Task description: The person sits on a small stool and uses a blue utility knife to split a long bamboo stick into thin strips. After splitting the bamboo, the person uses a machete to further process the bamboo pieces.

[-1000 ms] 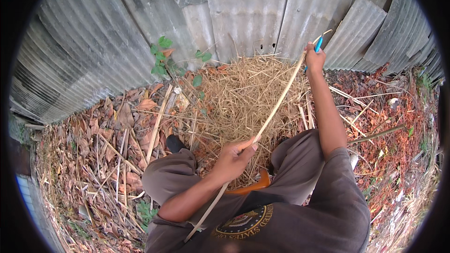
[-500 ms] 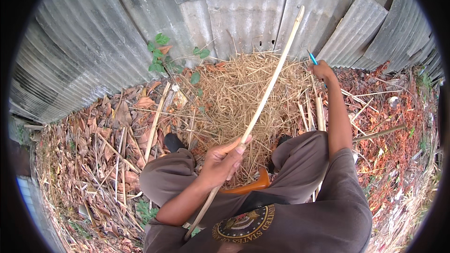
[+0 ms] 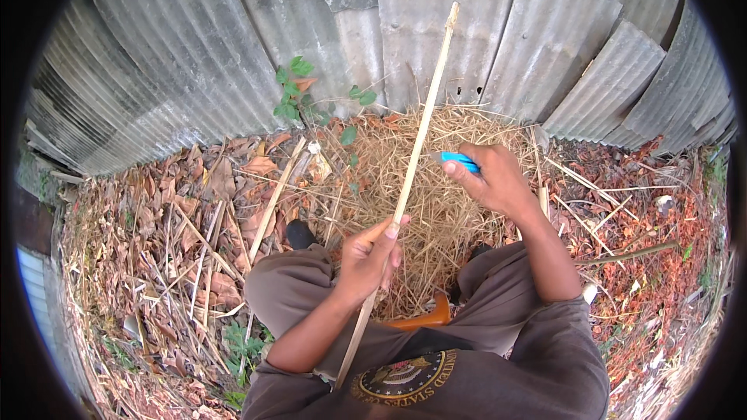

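Note:
My left hand (image 3: 369, 259) is closed around a long, pale wooden stick (image 3: 425, 124). The stick slants from my lap up and away, its far end in front of the metal wall. In my right hand (image 3: 493, 179) is a small blue-handled knife (image 3: 462, 162), its short tip pointing left toward the stick but apart from it. Under both hands lies a heap of straw-coloured shavings (image 3: 459, 225) between my bent legs. A curved, smooth orange piece (image 3: 426, 317) lies near my lap; what it belongs to is hidden.
A corrugated metal fence (image 3: 436, 47) bounds the far side. Dry leaves (image 3: 222, 179) and loose sticks (image 3: 274, 204) cover the ground at left. A leafy green plant (image 3: 292, 93) grows against the fence. More sticks (image 3: 583, 179) lie among reddish litter at right.
My right hand has come in from the far right with the knife, nearer the stick. The stick stands steeper, its far end swung left. My left hand keeps its hold.

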The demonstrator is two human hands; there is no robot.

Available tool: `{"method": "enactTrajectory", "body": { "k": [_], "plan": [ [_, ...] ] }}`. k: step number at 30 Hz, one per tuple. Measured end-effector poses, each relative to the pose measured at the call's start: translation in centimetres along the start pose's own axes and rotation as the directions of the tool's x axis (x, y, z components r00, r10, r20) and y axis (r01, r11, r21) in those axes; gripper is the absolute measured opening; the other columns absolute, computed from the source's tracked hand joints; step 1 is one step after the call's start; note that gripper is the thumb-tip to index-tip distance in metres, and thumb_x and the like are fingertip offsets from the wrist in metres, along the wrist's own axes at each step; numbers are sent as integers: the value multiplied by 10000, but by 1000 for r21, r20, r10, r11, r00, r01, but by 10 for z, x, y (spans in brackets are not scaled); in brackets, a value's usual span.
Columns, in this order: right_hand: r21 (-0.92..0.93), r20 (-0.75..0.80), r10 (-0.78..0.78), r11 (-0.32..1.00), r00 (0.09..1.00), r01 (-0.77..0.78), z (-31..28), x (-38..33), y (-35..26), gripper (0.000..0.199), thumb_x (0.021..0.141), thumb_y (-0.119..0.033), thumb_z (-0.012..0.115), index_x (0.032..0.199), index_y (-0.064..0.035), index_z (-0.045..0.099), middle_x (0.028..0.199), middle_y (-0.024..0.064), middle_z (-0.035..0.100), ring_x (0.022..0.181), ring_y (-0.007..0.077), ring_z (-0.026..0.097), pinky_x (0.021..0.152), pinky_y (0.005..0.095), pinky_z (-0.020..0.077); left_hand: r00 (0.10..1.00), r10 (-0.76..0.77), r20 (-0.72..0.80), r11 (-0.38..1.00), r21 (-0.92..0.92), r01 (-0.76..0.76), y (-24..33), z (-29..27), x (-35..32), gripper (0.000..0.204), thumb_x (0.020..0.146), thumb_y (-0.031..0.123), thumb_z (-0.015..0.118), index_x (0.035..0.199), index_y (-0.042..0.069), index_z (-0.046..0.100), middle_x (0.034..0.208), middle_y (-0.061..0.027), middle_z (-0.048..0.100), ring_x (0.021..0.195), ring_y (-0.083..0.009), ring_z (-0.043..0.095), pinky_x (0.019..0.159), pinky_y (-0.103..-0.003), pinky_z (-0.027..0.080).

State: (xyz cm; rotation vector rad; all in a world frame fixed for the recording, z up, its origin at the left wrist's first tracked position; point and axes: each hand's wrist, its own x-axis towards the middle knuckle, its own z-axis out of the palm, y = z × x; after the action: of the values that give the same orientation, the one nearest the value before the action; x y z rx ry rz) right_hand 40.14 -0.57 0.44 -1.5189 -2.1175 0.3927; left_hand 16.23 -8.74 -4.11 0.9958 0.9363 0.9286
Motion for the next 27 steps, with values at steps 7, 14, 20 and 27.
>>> {"method": "enactTrajectory", "body": {
  "k": [7,14,20,27],
  "plan": [
    [-109,53,-208,971,977,212,41,-13,-17,556,790,-621,617,666,-80,587,552,113,565,500,329,589,482,421,451,999,28,-39,1000,5,-28,-6,-4,4,380,1014,269,468,1313,44,528,619,7,499,387,-32,405,359,-180,328],
    [-239,-76,-329,923,941,303,56,-6,-6,690,757,-736,553,577,-70,559,464,96,519,411,277,558,396,385,432,998,21,-61,999,32,-19,-7,-4,1,350,1014,249,467,1298,61,548,608,15,479,384,-26,398,351,-186,329],
    [-255,-176,-285,938,942,235,64,8,14,685,762,-740,548,566,-84,551,457,83,512,402,263,562,374,378,419,998,-41,-46,999,30,43,-7,-3,-1,352,1012,266,474,1288,66,560,592,33,448,378,-22,387,352,-186,334],
    [-294,-159,-364,905,918,308,64,8,12,684,763,-749,541,549,-99,533,445,67,500,392,249,554,394,378,445,997,-63,-51,997,39,65,-3,-5,-6,371,1009,269,480,1284,27,541,577,31,428,381,-34,377,354,-189,314]
  ]
}}
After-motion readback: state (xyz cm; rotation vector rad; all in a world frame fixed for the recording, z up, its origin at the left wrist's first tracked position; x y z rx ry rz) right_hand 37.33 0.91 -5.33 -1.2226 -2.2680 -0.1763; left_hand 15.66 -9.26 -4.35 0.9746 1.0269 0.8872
